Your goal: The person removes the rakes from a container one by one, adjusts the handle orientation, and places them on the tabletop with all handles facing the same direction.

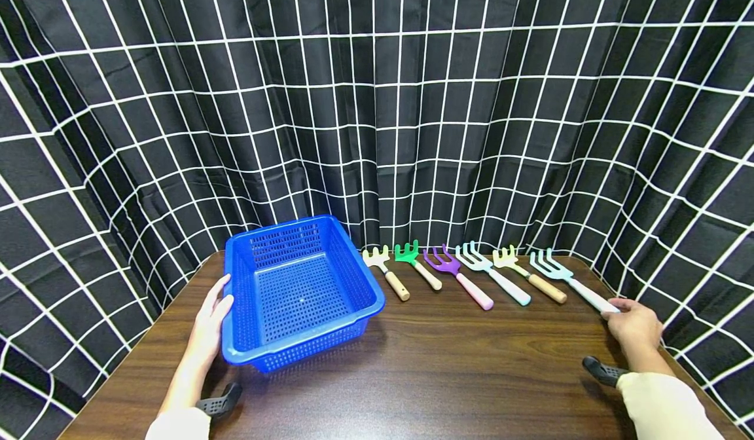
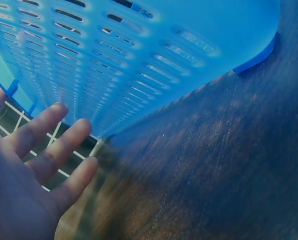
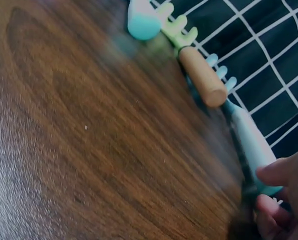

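On the left of the table stands a blue plastic basket (image 1: 303,296) with perforated walls. My left hand (image 1: 209,319) is at its left rim, fingers spread and fairly straight; in the left wrist view the fingers (image 2: 71,132) lie beside the slotted wall (image 2: 113,65). At the far right, my right hand (image 1: 636,325) pinches the handle end of a light blue hand rake (image 1: 580,289) between thumb and fingers. That white handle (image 3: 251,137) shows in the right wrist view, its tines pointing toward the curtain.
Several more hand rakes lie in a row: cream (image 1: 391,276), green (image 1: 419,266), purple with a pink handle (image 1: 459,277), pale blue (image 1: 495,275) and yellow-green with a wooden handle (image 1: 533,277). A black gridded curtain (image 1: 377,112) borders the brown wooden table (image 1: 448,368).
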Demonstrator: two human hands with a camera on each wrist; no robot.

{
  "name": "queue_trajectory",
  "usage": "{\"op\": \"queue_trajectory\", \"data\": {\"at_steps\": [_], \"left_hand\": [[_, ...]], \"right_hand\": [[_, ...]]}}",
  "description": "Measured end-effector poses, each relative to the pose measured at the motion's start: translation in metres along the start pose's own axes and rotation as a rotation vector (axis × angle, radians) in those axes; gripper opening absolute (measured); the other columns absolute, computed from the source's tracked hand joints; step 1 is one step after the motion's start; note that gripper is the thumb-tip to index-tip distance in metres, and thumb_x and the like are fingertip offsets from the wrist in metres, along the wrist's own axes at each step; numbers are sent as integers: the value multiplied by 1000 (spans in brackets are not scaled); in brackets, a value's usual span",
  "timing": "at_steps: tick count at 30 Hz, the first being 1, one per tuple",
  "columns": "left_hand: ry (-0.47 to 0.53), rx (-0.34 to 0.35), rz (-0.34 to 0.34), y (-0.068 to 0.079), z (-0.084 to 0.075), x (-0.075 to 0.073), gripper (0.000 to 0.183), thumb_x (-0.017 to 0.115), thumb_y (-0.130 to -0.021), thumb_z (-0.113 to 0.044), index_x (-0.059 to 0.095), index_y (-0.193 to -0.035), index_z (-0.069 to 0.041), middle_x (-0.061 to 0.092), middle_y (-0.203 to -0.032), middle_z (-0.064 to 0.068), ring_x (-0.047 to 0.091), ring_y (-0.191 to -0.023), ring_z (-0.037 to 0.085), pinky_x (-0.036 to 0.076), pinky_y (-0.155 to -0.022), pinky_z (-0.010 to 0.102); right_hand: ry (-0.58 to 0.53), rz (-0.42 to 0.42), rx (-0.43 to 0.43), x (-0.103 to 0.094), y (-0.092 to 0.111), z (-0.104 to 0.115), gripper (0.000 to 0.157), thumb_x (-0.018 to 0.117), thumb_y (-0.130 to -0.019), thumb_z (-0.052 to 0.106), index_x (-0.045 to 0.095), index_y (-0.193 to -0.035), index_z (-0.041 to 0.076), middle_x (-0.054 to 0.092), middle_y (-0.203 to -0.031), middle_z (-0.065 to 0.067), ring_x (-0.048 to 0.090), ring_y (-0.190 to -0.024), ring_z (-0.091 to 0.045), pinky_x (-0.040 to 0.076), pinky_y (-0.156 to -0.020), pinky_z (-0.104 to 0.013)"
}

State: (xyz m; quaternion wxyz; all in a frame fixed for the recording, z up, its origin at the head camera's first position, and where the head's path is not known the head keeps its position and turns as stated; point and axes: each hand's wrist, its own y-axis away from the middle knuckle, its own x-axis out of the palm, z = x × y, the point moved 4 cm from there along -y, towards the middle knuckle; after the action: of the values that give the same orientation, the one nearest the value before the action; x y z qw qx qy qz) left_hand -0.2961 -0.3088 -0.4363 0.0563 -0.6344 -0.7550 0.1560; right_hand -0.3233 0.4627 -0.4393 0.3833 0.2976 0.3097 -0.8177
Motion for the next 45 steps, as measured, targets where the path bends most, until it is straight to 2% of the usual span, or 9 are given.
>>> {"op": "queue_trajectory", "data": {"at_steps": [6, 12, 20, 24, 29, 34, 38, 41, 45], "left_hand": [[0, 3, -3, 0, 0, 0, 50, 38, -106, -27, 27, -152, -9, 53, -119, 12, 64, -89, 8, 55, -71, 29], [-31, -4, -11, 0, 1, -1, 50, 38, -106, -29, 27, -152, -10, 51, -122, 19, 64, -88, 6, 54, -71, 28], [-32, -5, -9, 0, 2, -3, 50, 37, -107, -29, 27, -152, -11, 55, -113, -4, 64, -88, 6, 54, -71, 28], [-34, 0, -7, 0, 1, -3, 50, 37, -107, -28, 27, -153, -11, 53, -115, -2, 63, -89, 5, 54, -71, 27], [-23, 5, -1, 1, 0, -2, 50, 37, -107, -28, 27, -152, -10, 54, -116, 0, 64, -89, 5, 54, -71, 27], [-29, -3, 0, 1, 0, 0, 51, 36, -107, -29, 26, -153, -10, 50, -125, 18, 63, -89, 5, 54, -71, 28], [-32, -21, 1, 1, 1, 0, 51, 35, -107, -30, 23, -154, -11, 42, -134, 31, 63, -89, 3, 54, -71, 28], [-37, -20, 1, 1, 2, -1, 52, 35, -107, -30, 23, -154, -11, 41, -136, 30, 62, -90, 2, 54, -71, 26], [-36, 0, -3, 0, 2, -1, 51, 36, -107, -28, 25, -153, -10, 47, -130, 20, 62, -91, 3, 54, -72, 26]], "right_hand": [[52, 39, 7, -1, -1, -7, 34, 62, -81, 4, 57, -113, -7, 54, -115, -35, 48, -102, -54, 34, -82, -55], [61, 8, 10, -2, -5, -11, 36, 51, -78, 1, 58, -112, -8, 54, -116, -35, 48, -102, -54, 35, -81, -55], [47, -24, 20, -3, -6, -8, 41, 47, -75, 0, 57, -113, -10, 53, -117, -37, 48, -102, -56, 35, -83, -56], [50, -11, 22, -4, -5, -7, 42, 47, -74, 0, 56, -114, -10, 52, -117, -37, 48, -102, -56, 36, -81, -56], [25, -17, 57, -4, -2, -5, 44, 47, -75, 1, 55, -116, -10, 51, -121, -37, 45, -106, -56, 34, -86, -57], [-35, -108, 79, -4, 0, 3, 42, 47, -78, 2, 56, -117, -10, 54, -119, -34, 46, -107, -55, 34, -87, -59], [-83, -160, 55, 1, 1, 12, 37, 52, -83, 5, 58, -117, -9, 56, -115, -33, 47, -107, -52, 33, -86, -58], [-107, -172, 23, 7, 4, 21, 35, 57, -86, 7, 59, -117, -8, 58, -113, -31, 51, -104, -50, 36, -80, -56], [-143, -198, -43, 15, 11, 35, 31, 62, -86, 7, 60, -112, -10, 60, -106, -33, 54, -96, -49, 35, -77, -54]]}}
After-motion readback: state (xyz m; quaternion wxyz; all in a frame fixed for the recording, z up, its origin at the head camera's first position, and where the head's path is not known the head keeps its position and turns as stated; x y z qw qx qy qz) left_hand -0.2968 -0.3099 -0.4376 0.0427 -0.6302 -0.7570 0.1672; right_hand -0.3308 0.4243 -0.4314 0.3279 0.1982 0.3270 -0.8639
